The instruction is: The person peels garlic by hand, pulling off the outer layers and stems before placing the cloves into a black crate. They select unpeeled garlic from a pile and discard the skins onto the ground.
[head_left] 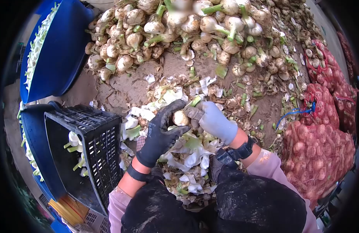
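While the black-gloved left hand (159, 134) grips a garlic bulb (180, 118), the pale-gloved right hand (215, 120) closes against its other side. The bulb is between both hands, above loose peelings (192, 158), with a black crate (104, 136) to the left.

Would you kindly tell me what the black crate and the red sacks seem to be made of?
Black crate: probably moulded plastic, mostly dull, judging by its evenly slotted walls. Red sacks: thin netting, perhaps plastic, since bulbs show through; finish hard to judge.
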